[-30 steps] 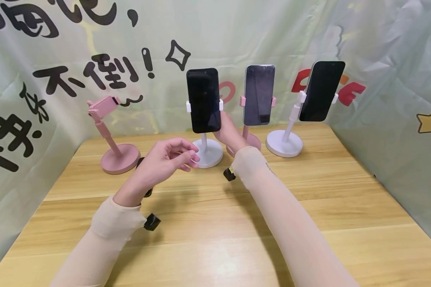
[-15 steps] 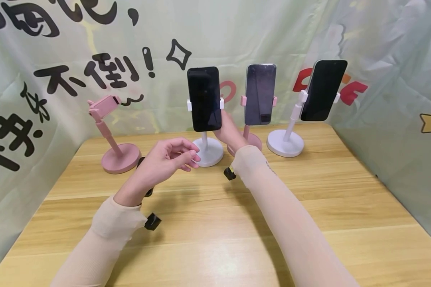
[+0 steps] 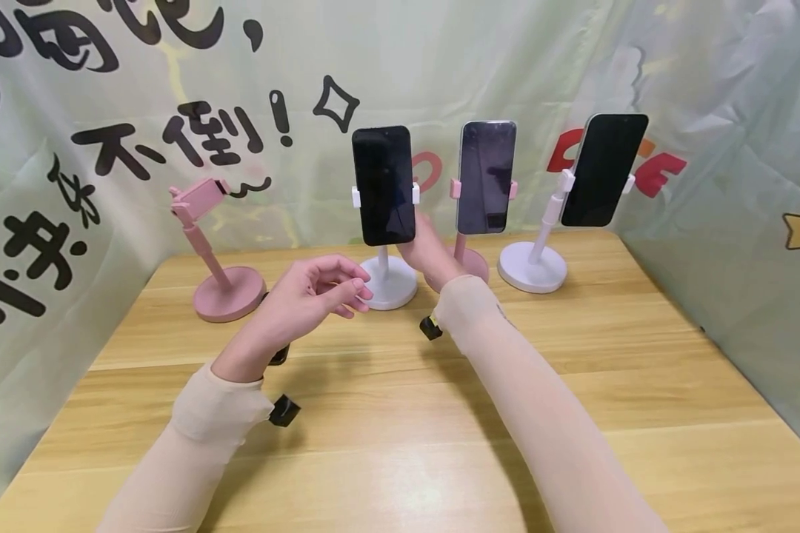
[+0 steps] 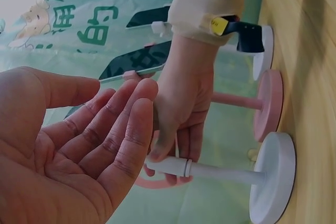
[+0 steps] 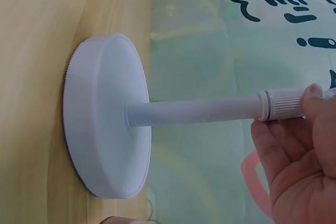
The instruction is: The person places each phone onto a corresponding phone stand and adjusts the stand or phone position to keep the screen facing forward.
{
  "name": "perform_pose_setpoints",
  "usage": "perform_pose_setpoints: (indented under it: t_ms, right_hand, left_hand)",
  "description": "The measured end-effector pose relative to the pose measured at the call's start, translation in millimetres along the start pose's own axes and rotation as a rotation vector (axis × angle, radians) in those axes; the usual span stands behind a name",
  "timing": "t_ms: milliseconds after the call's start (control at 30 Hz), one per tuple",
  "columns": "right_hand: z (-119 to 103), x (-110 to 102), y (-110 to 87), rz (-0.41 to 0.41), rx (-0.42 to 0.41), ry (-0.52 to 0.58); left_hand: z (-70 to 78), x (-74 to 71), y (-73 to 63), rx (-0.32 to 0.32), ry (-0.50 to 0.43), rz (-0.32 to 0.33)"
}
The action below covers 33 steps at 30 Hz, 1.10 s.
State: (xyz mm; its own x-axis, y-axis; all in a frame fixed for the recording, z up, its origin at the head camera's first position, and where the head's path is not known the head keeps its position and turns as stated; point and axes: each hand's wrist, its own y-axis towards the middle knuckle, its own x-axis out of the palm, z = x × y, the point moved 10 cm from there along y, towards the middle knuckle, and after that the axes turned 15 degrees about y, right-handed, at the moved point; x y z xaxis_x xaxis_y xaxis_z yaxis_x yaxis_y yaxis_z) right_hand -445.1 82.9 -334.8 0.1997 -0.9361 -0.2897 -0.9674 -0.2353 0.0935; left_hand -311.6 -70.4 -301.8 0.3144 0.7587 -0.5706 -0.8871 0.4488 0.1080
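Note:
A white phone stand [image 3: 390,285] holds a black phone [image 3: 384,185] upright in its clamp. Behind that phone, my right hand [image 3: 428,248] grips the upper stem; in the right wrist view, thumb and fingers pinch the ribbed collar [image 5: 286,103] above the smooth pole [image 5: 199,113]. The round base [image 5: 107,116] sits flat on the table. My left hand [image 3: 320,289] hovers in front and to the left of this base, fingers loosely bent and holding nothing. In the left wrist view, its palm [image 4: 68,177] shows beside the right hand and the stem.
To the right stand a pink stand with a phone [image 3: 487,178] and a white stand with a tilted phone [image 3: 604,170]. A pink stand without a phone [image 3: 230,292] is at left. A dark, round-cornered thing [image 3: 279,356] is mostly hidden by my left wrist. A printed cloth hangs behind.
The head view has shifted slightly, so the scene sits a little further right. Both hands keep nearly the same places, the right still on the white stem.

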Motion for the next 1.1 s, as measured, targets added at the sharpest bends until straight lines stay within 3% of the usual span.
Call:
perform_pose_setpoints:
  t_ms: [100, 267, 633, 1100]
  right_hand:
    - [-1, 0, -4.6, -0.011, -0.047, -0.095]
    - [-5, 5, -12.0, -0.023, -0.155, -0.259]
    - [21, 17, -32.2, -0.130, 0.004, -0.136]
    - [27, 47, -48.8, -0.266, 0.044, -0.141]
  left_hand:
    - [-1.9, -2.9, -0.4, -0.007, -0.001, 0.002]
    - [-8.8, -19.9, -6.0, -0.014, 0.017, 0.046]
    - [-24.7, -47.0, -16.9, -0.062, 0.100, 0.100]
    - [-46.5, -65.8, -26.4, -0.118, 0.133, 0.147]
